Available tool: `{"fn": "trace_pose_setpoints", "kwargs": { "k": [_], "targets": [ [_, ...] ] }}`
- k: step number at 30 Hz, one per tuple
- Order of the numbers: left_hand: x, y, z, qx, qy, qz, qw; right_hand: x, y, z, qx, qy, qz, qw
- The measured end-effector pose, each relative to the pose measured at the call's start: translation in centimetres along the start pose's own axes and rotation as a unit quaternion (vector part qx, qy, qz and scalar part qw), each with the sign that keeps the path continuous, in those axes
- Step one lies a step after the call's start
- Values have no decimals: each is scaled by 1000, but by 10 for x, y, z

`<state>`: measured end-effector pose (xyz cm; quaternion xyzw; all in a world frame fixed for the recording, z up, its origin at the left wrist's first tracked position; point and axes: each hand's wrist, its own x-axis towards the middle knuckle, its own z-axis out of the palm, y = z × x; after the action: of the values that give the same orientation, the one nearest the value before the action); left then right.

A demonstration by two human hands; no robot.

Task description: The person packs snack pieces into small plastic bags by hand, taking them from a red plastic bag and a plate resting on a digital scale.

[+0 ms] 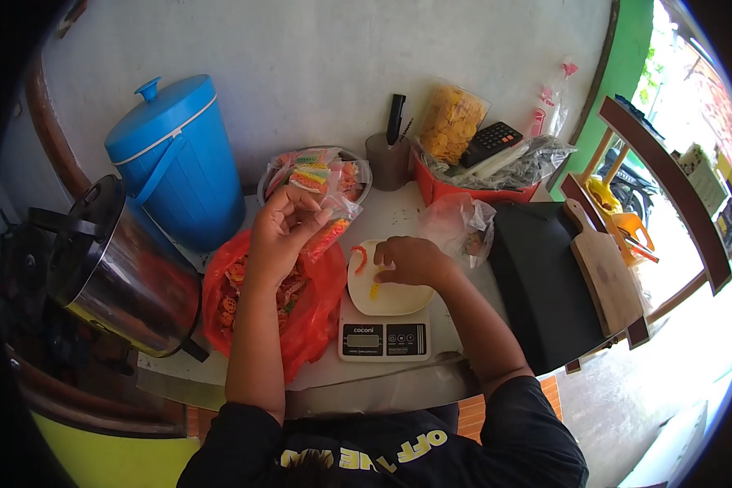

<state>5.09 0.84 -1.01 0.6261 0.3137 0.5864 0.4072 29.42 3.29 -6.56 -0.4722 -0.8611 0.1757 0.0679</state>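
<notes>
My left hand (283,232) pinches the top edge of a small clear plastic bag (330,233), which holds orange and yellow snack pieces. The bag hangs above the rim of a red plastic bag (321,313) filled with colourful crackers (233,305). My right hand (415,262) is over a cream plate (407,304), its fingers curled downward; whether they grip a piece is hidden. A yellow snack piece (374,290) shows just below its fingertips, and a red-orange curved piece (359,259) lies at the plate's left. Under the plate is a white kitchen scale (384,351).
Behind stand a bowl of filled packets (311,175), a grey cup with a black-handled tool (389,163), and a red basket (439,189) with a calculator (491,143). A blue jug (179,163) and steel pot (130,268) flank the left; a cutting board (602,272) is right.
</notes>
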Motion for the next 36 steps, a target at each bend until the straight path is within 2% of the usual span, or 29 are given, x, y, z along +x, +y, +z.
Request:
{"fn": "trace_pose_setpoints", "kwargs": {
  "k": [3,6,9,12,15,18,21,24,28,30,33,36],
  "targets": [
    [0,-1,1,4,2,-19,1000,1,4,10,13,42,-31,999],
    [1,-4,2,14,3,-23,1000,8,4,8,10,-22,-32,999],
    [0,-2,4,-5,-4,-20,1000,11,7,6,73,-59,-35,995],
    [-1,-2,2,-24,-15,-26,999,8,10,-4,206,-71,-54,975],
    [-2,3,1,-23,-15,-48,998,-3,13,-31,269,125,-109,949],
    [-3,5,1,-22,-22,-62,998,-21,4,-54,467,252,-109,841],
    [-4,6,5,-5,-35,-50,998,-39,-7,-66,508,235,-145,816],
    [-5,6,10,-5,-50,-46,998,-43,-11,-67,443,227,-141,856],
    [-7,4,12,3,-93,-40,995,-45,-14,-67,423,211,-140,870],
    [-9,8,17,10,-101,-65,993,-44,-16,-66,430,201,-147,868],
    [-12,11,26,-6,-117,-82,990,-44,-25,-63,377,243,-125,885],
    [-11,6,31,-21,-117,-84,989,-46,-41,-62,245,311,-174,902]
  ]
}}
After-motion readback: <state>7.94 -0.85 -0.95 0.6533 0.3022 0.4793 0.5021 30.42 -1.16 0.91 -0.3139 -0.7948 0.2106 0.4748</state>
